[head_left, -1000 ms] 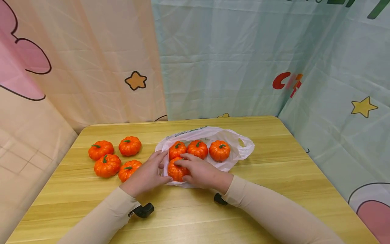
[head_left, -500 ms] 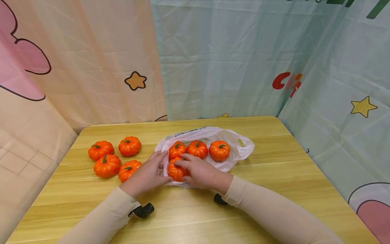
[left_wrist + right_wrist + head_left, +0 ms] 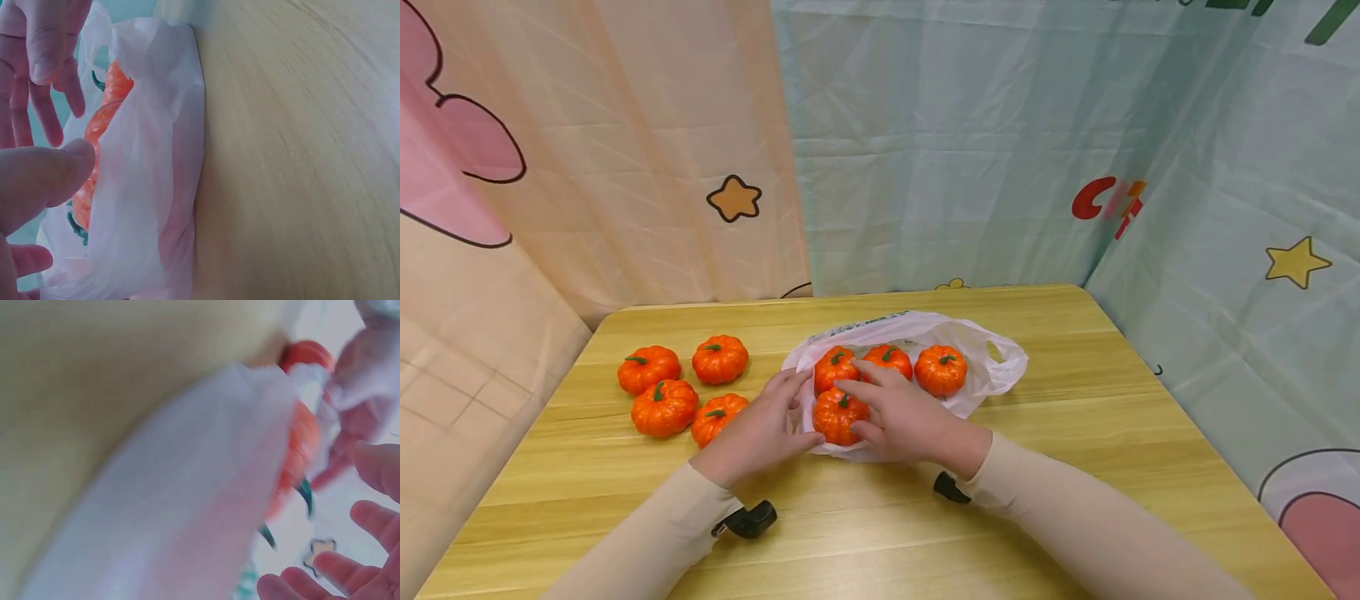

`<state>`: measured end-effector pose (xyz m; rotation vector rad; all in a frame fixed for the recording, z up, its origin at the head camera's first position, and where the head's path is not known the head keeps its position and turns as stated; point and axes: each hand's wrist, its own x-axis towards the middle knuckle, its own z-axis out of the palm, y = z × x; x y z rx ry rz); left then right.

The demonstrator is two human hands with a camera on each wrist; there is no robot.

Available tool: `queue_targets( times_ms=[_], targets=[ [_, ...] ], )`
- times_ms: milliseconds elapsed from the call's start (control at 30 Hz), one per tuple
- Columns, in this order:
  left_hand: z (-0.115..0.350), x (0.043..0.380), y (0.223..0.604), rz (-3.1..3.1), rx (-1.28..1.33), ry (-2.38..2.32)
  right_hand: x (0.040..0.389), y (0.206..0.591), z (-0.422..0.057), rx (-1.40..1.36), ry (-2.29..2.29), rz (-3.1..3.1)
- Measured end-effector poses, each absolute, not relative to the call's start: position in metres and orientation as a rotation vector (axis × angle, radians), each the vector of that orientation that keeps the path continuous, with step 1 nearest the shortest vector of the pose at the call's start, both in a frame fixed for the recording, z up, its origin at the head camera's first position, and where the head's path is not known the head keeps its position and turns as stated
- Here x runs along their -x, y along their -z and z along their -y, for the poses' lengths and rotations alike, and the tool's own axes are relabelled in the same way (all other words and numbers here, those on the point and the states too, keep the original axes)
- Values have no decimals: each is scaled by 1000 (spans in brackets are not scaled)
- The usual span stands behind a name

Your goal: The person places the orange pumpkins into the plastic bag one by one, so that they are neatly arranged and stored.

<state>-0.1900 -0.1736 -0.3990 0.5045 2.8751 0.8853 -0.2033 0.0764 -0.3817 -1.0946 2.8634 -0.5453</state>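
Note:
In the head view, a white plastic carrier bag (image 3: 992, 375) lies open on its side with several small orange pumpkins in it. The nearest pumpkin (image 3: 837, 421) sits at the bag's front left corner, its green stem showing. My left hand (image 3: 752, 433) holds the bag's left edge, thumb toward the front rim. My right hand (image 3: 910, 417) hovers over the bag with spread fingers, just right of that pumpkin, partly covering another pumpkin (image 3: 887, 358) behind. In the right wrist view, its fingers (image 3: 375, 531) are apart with nothing between them.
Several more pumpkins (image 3: 664, 408) stand left of the bag on the wooden table (image 3: 1075, 400), one partly behind the left hand. Printed curtains (image 3: 940, 167) hang behind the table and at its sides. Each wrist carries a black device (image 3: 754, 520).
My right hand has let go of the nearest pumpkin and lifted slightly up and to the right, its fingers spreading. The left hand and the bag stay about where they were.

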Motion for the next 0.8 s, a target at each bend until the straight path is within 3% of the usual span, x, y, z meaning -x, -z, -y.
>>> queue_targets(
  times_ms=[300, 800],
  targets=[
    [189, 182, 386, -3021, -540, -750, 206, 362, -129, 1073, 761, -3092],
    [255, 185, 384, -3211, -457, -537, 228, 370, -212, 687, 634, -3208]
  ],
)
